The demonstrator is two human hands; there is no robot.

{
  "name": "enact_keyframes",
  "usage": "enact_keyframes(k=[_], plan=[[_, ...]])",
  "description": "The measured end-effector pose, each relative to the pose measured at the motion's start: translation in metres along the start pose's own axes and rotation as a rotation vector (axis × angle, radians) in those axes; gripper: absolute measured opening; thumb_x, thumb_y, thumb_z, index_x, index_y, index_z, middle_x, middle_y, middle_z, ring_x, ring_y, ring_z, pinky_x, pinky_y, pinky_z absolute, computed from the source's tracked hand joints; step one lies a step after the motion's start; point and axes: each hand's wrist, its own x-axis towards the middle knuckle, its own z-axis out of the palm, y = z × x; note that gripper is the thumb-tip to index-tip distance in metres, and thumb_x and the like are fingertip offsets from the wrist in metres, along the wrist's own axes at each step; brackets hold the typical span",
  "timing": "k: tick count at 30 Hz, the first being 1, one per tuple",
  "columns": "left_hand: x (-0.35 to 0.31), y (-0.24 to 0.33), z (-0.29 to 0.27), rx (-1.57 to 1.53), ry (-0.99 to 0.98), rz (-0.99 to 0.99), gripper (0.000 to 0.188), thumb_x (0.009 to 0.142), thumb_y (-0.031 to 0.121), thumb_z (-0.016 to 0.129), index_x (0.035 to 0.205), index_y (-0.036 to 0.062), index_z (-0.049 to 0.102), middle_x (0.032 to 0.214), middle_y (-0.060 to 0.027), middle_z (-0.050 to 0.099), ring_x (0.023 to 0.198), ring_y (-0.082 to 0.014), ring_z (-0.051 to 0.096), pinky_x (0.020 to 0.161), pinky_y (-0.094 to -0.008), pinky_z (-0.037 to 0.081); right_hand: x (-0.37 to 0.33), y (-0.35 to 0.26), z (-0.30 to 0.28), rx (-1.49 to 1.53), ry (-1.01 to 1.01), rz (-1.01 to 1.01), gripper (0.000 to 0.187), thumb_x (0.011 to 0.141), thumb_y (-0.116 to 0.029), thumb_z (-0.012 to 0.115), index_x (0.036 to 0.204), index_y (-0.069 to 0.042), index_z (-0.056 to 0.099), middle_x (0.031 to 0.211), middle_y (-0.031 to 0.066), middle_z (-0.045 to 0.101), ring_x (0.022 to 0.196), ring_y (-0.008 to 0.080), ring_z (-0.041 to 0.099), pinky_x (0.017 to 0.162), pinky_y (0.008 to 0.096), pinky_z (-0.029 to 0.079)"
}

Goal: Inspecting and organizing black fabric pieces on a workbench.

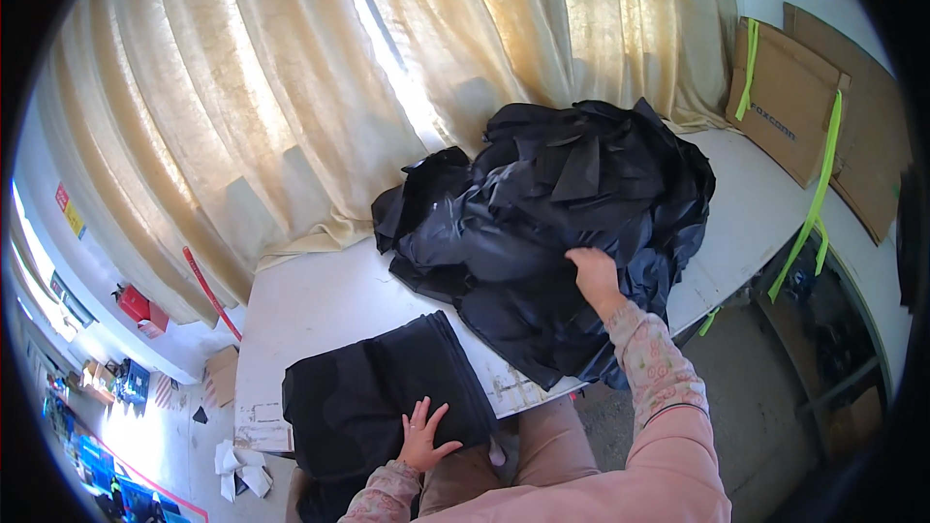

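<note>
A neat stack of folded black cloth [373, 378] lies at the near left of the white table, partly hanging over its front edge. My left hand [423, 436] rests flat on the stack's near right part, fingers spread. Farther back and to the right rises a big crumpled heap of black cloth [542, 203], slightly shiny in places. My right hand [593, 273] reaches onto the front of this heap with its fingers curled in against the cloth. Its fingertips are partly hidden, and loose folds surround it.
The white table [305, 305] has worn edges. Cream curtains [291, 107] hang behind it and touch its back. Flat cardboard boxes [790, 102] with yellow-green straps [823, 174] lean at the right. White scraps [242, 470] lie on the floor at the left, near a red pole [211, 292].
</note>
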Motion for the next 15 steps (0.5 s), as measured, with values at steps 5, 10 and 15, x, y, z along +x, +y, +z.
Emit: enact_keyframes(k=[5,10,15], plan=[[0.001,0.000,0.001,-0.004,-0.014,-0.010,0.090,0.079,0.054,0.077,0.153,0.0230,0.036,0.164,-0.0189,0.014,0.152,-0.0409,0.011,0.117,-0.0660,0.006,-0.045,-0.022,-0.035,0.055,0.025,-0.043,0.033,0.084,0.000,0.057,0.114,-0.008,0.067,0.121,0.0147,0.064,0.118,0.0336,0.058,0.105,0.0435,0.044],[0.001,0.000,0.000,-0.007,-0.011,-0.014,0.091,0.078,0.053,0.078,0.153,0.0227,0.036,0.164,-0.0191,0.014,0.151,-0.0411,0.012,0.117,-0.0659,0.006,-0.040,-0.003,-0.086,-0.017,0.490,0.240,0.042,0.085,0.001,0.063,0.126,-0.003,0.056,0.134,0.0227,0.051,0.127,0.0418,0.049,0.109,0.0451,0.041],[0.002,-0.003,0.000,-0.013,-0.021,-0.012,0.091,0.078,0.054,0.078,0.153,0.0228,0.036,0.164,-0.0191,0.014,0.151,-0.0416,0.011,0.116,-0.0662,0.007,-0.004,0.054,-0.098,0.092,0.509,0.501,0.066,0.087,-0.011,0.071,0.143,-0.005,0.038,0.144,0.0275,0.043,0.132,0.0436,0.045,0.107,0.0455,0.041]])
